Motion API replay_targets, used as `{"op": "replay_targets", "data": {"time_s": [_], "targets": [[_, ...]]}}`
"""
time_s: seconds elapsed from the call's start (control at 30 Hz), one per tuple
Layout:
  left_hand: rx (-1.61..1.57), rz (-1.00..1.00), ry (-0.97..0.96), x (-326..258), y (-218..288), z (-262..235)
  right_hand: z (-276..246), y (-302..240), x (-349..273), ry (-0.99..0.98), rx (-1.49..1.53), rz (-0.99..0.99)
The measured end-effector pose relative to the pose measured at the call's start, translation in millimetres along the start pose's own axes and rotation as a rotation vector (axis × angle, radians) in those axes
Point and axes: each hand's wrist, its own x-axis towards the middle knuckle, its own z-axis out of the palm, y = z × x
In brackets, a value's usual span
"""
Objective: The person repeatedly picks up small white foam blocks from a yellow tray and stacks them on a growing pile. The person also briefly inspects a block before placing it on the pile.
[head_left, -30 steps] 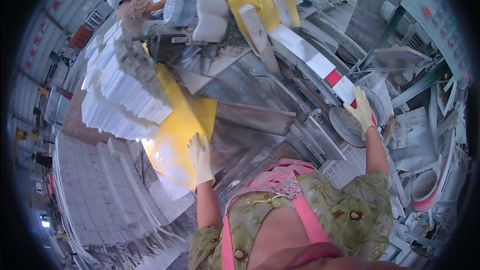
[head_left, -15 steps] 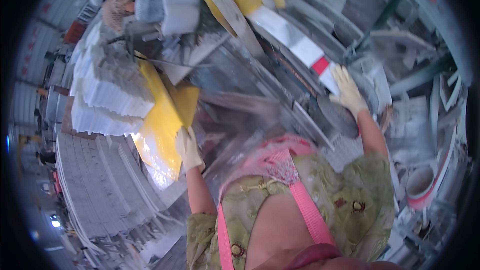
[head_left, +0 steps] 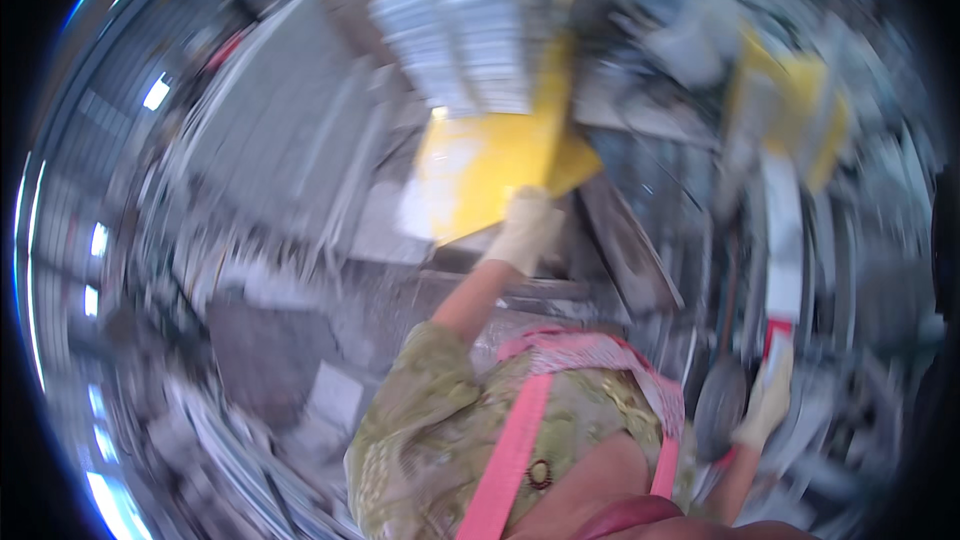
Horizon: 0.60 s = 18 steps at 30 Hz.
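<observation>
Left hand: gloved, grasping the lower edge of a yellow sheet (blurred).
Right hand: gloved, clasping a white lever.
Above the left grip: a stack of white panels.

Nothing sharp enough to read as a label, sign or screen: heavy motion blur throughout. Nearest to packaging, a large flat yellow sheet or bag, roughly rectangular with a pale patch, lying just below a stack of white ribbed pieces. Further right, a second blurred yellow shape. Below that, a white strip with a red band, upright.
</observation>
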Motion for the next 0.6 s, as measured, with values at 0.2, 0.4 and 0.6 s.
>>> {"op": "replay_targets", "data": {"time_s": [0.2, 0.4, 0.6], "targets": [[0.084, 0.087, 0.146, -12.8, 8.3, 2.2, -4.6, -11.4, 55.5, -0.101, -0.49, -0.165], [-0.03, 0.021, 0.068, -12.3, 12.8, 0.4, 17.0, -15.4, 87.6, -0.129, -0.499, -0.424], [0.066, -0.032, 0.115, -13.7, 22.6, -0.6, 49.9, -14.9, 135.1, -0.194, -0.73, -0.434]]}}
